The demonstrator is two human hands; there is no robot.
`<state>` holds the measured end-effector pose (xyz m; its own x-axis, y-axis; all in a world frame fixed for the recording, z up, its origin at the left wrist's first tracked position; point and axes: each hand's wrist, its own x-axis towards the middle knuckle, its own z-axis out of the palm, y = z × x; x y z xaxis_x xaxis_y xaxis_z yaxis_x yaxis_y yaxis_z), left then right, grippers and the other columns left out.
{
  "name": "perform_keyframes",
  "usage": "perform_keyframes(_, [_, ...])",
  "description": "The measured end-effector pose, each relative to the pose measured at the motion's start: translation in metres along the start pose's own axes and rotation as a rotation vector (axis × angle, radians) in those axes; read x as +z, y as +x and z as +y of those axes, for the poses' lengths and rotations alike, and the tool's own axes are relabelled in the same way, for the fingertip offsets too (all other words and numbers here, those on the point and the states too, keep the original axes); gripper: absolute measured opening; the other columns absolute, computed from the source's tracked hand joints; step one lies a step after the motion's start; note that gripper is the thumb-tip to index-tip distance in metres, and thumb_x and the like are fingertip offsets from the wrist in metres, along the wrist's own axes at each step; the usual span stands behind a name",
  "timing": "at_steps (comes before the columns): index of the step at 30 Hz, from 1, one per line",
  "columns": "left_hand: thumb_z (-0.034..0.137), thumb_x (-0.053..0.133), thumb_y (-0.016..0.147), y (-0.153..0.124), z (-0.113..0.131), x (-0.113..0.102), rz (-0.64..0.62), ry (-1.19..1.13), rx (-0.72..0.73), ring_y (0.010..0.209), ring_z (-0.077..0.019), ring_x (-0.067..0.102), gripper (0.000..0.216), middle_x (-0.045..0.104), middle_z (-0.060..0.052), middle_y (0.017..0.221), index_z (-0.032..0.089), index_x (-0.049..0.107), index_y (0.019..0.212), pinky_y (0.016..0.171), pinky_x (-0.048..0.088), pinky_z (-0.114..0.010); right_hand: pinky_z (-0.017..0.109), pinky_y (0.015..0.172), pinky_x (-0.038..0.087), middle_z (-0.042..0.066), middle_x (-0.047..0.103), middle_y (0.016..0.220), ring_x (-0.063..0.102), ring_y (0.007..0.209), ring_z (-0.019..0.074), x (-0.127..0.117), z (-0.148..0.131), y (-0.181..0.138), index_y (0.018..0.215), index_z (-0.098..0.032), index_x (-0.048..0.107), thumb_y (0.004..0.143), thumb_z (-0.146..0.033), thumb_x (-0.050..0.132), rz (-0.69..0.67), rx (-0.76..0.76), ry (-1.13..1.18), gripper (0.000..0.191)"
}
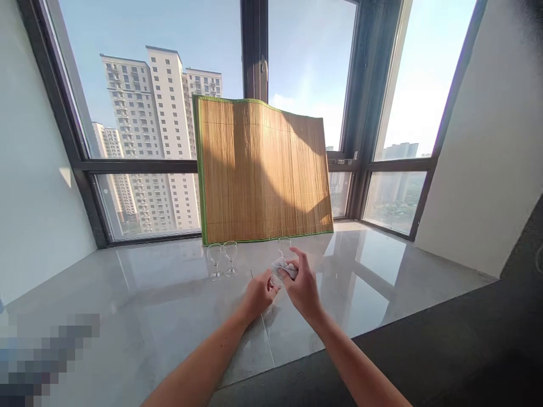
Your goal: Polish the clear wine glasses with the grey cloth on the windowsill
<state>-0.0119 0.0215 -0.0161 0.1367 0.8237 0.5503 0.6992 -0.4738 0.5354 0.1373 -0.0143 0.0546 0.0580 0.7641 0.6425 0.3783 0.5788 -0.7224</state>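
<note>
Head view: my right hand (304, 285) pinches a cloth (280, 264) in its fingers, before the mat (263, 175); I can't tell what my left hand's (255, 295) curled fingers hold. A raised right finger, pushed matward, could topple the glass (284, 245) there.

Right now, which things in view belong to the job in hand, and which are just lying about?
Job in hand:
crumpled white cloth or tissue, in the right hand
probably the clear stemmed glasses

Apparently just lying about:
green-edged slatted mat, propped upright by the window
</note>
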Motion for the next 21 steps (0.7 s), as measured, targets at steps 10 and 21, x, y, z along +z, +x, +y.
perform_keyframes(10, [0.026,0.060,0.078,-0.001,-0.001,0.001,-0.021,-0.057,0.040,0.067,-0.0129,0.056,0.044,0.061,0.002,0.076,0.024,0.054,0.122,0.066,0.042,-0.023,0.030,0.075,0.047,0.003,0.069,0.087,0.064,0.076,0.0186,-0.004,0.040,0.021,0.119,-0.022,0.050,0.079,-0.030,0.057,0.043,0.004,-0.125,0.041])
perform_keyframes(21, [0.030,0.061,0.081,0.002,0.003,0.005,-0.063,-0.234,0.042,0.072,-0.0137,0.058,0.035,0.064,0.001,0.082,0.022,0.054,0.114,0.071,0.045,-0.025,0.027,0.059,0.049,0.006,0.065,0.083,0.063,0.068,0.0184,0.002,0.078,-0.009,0.117,-0.016,0.050,0.073,-0.048,0.066,0.226,0.372,0.212,0.057])
